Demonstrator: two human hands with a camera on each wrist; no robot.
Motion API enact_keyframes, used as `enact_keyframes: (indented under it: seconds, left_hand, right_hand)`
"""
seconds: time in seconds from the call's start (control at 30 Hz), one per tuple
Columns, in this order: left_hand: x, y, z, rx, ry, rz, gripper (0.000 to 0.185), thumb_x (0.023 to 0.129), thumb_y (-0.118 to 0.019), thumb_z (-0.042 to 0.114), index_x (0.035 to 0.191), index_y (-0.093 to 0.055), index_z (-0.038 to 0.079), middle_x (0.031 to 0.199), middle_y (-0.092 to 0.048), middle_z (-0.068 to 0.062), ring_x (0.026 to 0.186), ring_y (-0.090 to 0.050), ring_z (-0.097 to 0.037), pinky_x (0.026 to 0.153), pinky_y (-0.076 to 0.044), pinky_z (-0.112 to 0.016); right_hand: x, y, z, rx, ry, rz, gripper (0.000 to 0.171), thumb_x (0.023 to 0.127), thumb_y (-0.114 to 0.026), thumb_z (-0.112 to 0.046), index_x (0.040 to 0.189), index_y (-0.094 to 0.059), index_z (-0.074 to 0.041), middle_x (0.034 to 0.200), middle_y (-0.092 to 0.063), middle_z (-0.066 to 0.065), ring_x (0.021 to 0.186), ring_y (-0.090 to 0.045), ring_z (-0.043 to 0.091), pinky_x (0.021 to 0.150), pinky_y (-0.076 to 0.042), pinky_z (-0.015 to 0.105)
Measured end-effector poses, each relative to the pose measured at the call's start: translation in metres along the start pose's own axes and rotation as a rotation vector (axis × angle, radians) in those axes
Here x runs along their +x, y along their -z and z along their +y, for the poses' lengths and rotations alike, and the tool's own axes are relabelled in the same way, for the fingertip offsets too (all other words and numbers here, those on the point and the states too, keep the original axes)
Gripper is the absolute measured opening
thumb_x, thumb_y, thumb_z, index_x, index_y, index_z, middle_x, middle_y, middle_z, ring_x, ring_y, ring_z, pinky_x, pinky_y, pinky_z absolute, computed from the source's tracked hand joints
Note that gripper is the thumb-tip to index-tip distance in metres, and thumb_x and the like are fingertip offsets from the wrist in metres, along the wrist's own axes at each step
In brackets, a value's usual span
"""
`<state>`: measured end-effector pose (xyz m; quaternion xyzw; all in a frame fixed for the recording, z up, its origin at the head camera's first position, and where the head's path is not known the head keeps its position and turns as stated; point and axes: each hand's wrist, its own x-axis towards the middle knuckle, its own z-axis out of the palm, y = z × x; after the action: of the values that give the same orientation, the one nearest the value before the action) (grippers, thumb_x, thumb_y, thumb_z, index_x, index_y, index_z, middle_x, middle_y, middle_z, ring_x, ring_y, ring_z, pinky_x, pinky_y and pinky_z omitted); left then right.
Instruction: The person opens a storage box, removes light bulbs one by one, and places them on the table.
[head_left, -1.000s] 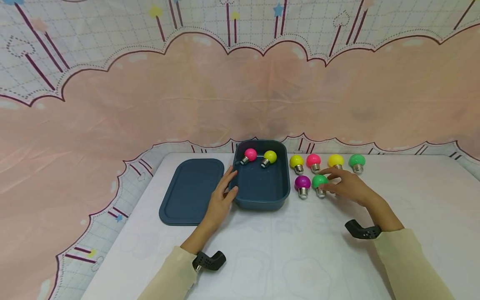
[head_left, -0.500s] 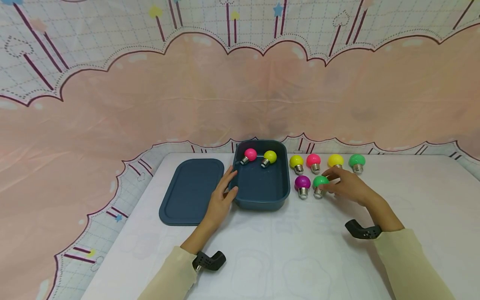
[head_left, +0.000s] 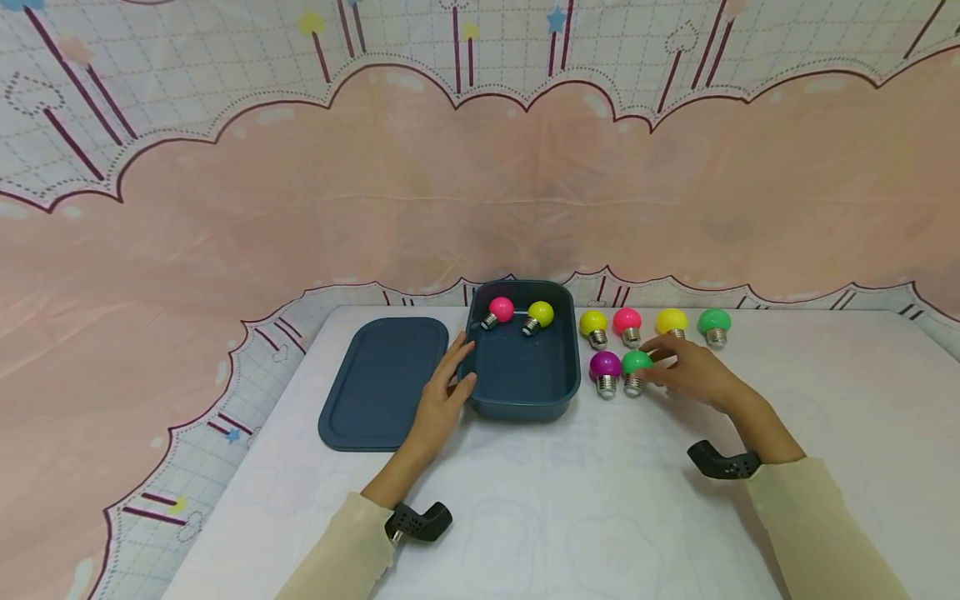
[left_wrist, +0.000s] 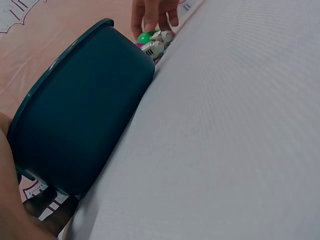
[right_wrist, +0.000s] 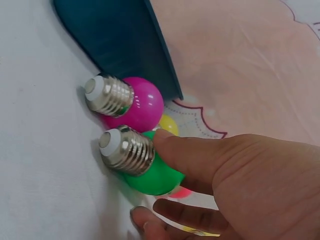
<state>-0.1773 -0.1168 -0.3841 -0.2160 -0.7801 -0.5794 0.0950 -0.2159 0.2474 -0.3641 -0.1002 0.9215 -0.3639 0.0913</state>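
Note:
My right hand (head_left: 693, 375) pinches a green light bulb (right_wrist: 157, 175) between thumb and fingers. The bulb's silver screw base (right_wrist: 131, 151) points toward the near side. Right beside it, on its left, lies a purple bulb (head_left: 604, 365), which looks magenta in the right wrist view. At the left wall of a dark blue open box (head_left: 525, 408), my left hand (head_left: 438, 400) rests with fingers extended and thumb near the rim. Inside the box, toward the back, are a pink bulb (head_left: 501, 309) and a yellow bulb (head_left: 540, 313).
Behind the right hand, a row holds a yellow bulb (head_left: 592, 322), a red-pink bulb (head_left: 627, 320), another yellow bulb (head_left: 671, 320) and a green bulb (head_left: 715, 320). The box's flat blue lid (head_left: 386, 379) lies left of it on the white table (head_left: 570, 500). A patterned cloth (head_left: 480, 183) hangs behind.
The green bulb in my right hand has tilted and shifted slightly left, closer to the purple bulb. My left hand and the box have stayed put.

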Motion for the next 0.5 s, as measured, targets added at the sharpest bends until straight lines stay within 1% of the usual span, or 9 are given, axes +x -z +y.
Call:
enact_keyframes:
  seconds: [0.17, 0.33, 0.5]
  left_hand:
    - [-0.0003, 0.0001, 0.0007, 0.005, 0.002, -0.001, 0.046, 0.100, -0.048, 0.007, 0.144, -0.037, -0.003, 0.154, -0.023, -0.019, 0.141, -0.022, -0.033, 0.103, -0.032, -0.054]
    - [-0.0003, 0.0001, 0.0012, 0.002, -0.004, -0.001, 0.046, 0.100, -0.048, 0.007, 0.144, -0.037, -0.004, 0.154, -0.023, -0.020, 0.141, -0.022, -0.033, 0.103, -0.032, -0.055]
    - [-0.0002, -0.0001, 0.0010, -0.010, -0.006, 0.001, 0.046, 0.100, -0.048, 0.006, 0.143, -0.037, -0.004, 0.154, -0.023, -0.020, 0.140, -0.022, -0.034, 0.103, -0.031, -0.057]
  right_hand:
    - [-0.0004, -0.0013, -0.0019, 0.000, 0.006, 0.007, 0.053, 0.090, -0.068, -0.031, 0.127, -0.051, 0.003, 0.123, -0.054, 0.025, 0.099, -0.060, 0.035, 0.076, -0.054, 0.038]
    - [-0.0039, 0.0031, -0.0016, -0.036, 0.025, 0.010, 0.048, 0.091, -0.065, -0.027, 0.128, -0.052, 0.002, 0.122, -0.056, 0.025, 0.104, -0.058, 0.038, 0.079, -0.053, 0.042]
    - [-0.0045, 0.0073, 0.0032, -0.032, 0.031, -0.022, 0.048, 0.091, -0.066, -0.025, 0.130, -0.051, 0.000, 0.124, -0.055, 0.024, 0.108, -0.056, 0.040, 0.083, -0.052, 0.044]
